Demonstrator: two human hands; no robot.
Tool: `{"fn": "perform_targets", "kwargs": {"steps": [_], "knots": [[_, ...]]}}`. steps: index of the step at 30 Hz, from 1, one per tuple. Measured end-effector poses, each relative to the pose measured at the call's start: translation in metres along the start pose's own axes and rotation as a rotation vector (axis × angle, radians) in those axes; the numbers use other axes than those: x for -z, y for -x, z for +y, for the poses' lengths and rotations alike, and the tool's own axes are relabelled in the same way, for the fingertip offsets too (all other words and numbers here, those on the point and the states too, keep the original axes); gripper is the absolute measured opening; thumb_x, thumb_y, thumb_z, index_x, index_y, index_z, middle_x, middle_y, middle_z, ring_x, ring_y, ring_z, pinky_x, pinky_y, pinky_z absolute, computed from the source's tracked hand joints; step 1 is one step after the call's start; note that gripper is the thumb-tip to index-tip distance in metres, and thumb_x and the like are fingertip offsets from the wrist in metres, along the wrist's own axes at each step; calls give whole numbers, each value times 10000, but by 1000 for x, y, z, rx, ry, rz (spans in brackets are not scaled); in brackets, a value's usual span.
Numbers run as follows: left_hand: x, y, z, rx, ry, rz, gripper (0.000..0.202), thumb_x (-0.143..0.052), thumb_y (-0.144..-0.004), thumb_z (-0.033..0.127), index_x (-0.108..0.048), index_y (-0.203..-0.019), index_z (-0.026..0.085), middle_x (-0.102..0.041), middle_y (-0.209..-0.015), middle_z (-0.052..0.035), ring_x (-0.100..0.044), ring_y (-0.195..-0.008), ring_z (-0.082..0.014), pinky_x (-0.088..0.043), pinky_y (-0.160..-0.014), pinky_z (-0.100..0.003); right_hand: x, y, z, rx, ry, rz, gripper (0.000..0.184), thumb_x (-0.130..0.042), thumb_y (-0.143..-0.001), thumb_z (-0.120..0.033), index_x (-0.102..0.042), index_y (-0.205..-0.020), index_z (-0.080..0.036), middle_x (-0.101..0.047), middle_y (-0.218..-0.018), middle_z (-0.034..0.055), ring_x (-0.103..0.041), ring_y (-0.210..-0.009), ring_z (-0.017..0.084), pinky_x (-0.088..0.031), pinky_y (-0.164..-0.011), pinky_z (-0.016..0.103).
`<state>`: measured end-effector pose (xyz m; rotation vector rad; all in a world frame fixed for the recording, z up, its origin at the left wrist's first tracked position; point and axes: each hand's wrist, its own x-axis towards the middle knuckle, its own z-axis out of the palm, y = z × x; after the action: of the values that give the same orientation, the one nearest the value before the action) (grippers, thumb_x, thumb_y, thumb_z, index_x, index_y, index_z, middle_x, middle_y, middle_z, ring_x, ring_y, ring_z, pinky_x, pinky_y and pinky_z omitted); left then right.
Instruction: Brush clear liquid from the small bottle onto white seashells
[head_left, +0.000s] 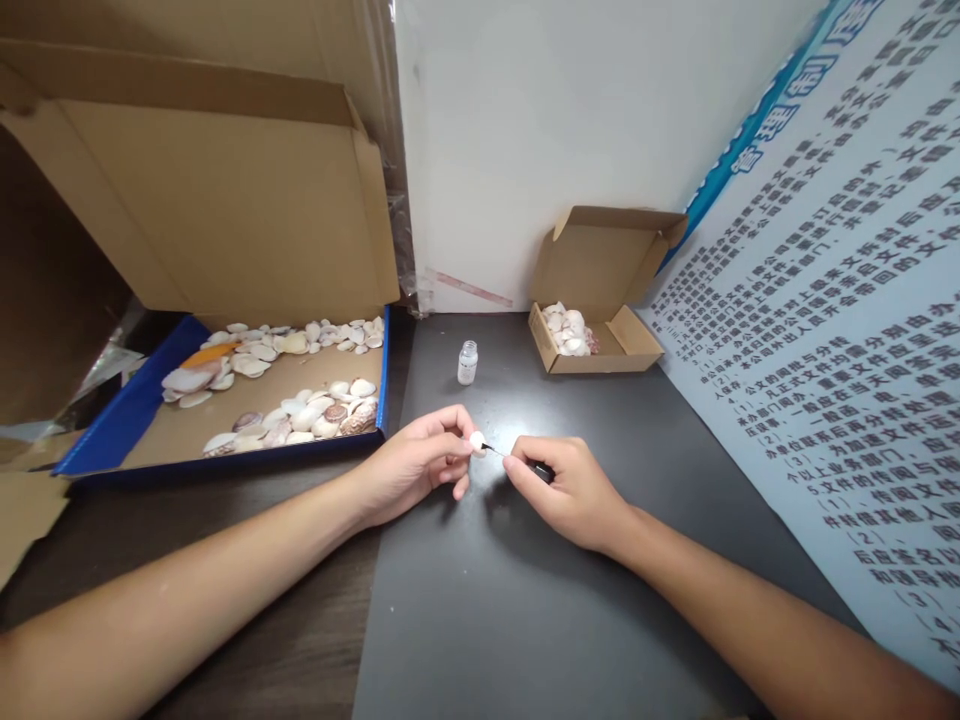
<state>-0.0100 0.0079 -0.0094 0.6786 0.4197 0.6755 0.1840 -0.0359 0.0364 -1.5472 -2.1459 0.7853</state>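
The left hand (424, 460) is positioned at the middle of the bench (465, 630), palm turned inward. Its thumb and index finger are closed to a narrow pinch on a small white shell (478, 439); the remaining fingers are loosely curled below. The shell is held clear of the bench surface, between the two hands.

The right hand (570, 490) grips a thin brush (541, 470) by its black handle, with the thumb and index finger narrowed near the shaft. The brush points left, and its dark tip is at the right edge of the shell; whether tip and shell are touching cannot be told.

A small bottle (467, 364) stands upright behind the left hand, apart from it, with its neck uncapped. The lettering on its label is too small to read.

To the left, a large box (387, 375) with blue walls stands with its cardboard lid raised. It contains two groups of shells: a rear group (251, 360), including one orange piece at its left, and a front group (307, 415), including several brown ones. To the right rear, a small cardboard box (600, 361) stands open, with pale shells (568, 330) gathered in its left part. A printed sheet (810, 330) borders the bench on the right
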Motion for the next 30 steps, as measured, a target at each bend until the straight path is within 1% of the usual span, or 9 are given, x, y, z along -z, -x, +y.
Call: {"fn": "perform_targets", "kwargs": {"steps": [11, 16, 19, 22, 24, 27, 30], "knots": [[0, 1, 1, 1, -15, 4, 126, -658, -783, 136, -535, -766, 155, -483, -670, 39, -375, -492, -42, -477, -510, -210, -2, 0, 0, -16, -17, -71, 330, -483, -913, -278, -399, -611, -174, -360, -549, -56, -318, -519, 80, -252, -518, 229], [-1, 2, 1, -9, -27, 9, 108, -640, -788, 133, -536, -768, 155, -458, -649, 45, -361, -495, -47, -477, -508, -213, -1, 0, -1, 57, -76, -79, 291, -478, -929, -275, -472, -656, -174, -438, -582, -50, -371, -539, 81, -288, -538, 214], [-1, 2, 1, -11, -26, 12, 108, -637, -786, 129, -534, -769, 157, -459, -654, 44, -363, -499, -49, -476, -509, -215, -2, 0, -2, 40, -36, -66, 281, -474, -930, -282, -485, -671, -175, -456, -595, -45, -387, -550, 86, -290, -550, 221], [-1, 2, 1, -8, -24, 15, 110, -638, -786, 128, -533, -767, 155, -466, -668, 42, -362, -497, -45, -473, -512, -215, -2, -1, -1, -49, 45, -29, 321, -480, -907, -286, -406, -615, -174, -386, -558, -48, -346, -535, 89, -259, -538, 238], [-1, 2, 1, -9, -25, 16, 105, -636, -785, 127, -536, -768, 153, -481, -692, 37, -361, -495, -41, -470, -511, -216, -1, -1, 0, -73, 57, -8, 337, -480, -896, -286, -369, -598, -176, -354, -547, -48, -328, -529, 90, -247, -532, 245], [-1, 1, 1, -9, -23, 18, 105, -640, -779, 132, -538, -770, 153, -503, -720, 30, -362, -494, -39, -464, -508, -217, -1, -1, 0, -42, 10, 7, 334, -472, -899, -285, -371, -599, -178, -358, -549, -47, -330, -525, 89, -255, -527, 241], [-1, 1, 1, -4, -21, 15, 108, -648, -774, 142, -541, -778, 156, -516, -729, 27, -365, -493, -39, -461, -506, -217, -1, 0, 0, -2, -30, 26, 328, -470, -911, -288, -406, -609, -177, -389, -553, -43, -350, -520, 90, -270, -526, 237]]}}
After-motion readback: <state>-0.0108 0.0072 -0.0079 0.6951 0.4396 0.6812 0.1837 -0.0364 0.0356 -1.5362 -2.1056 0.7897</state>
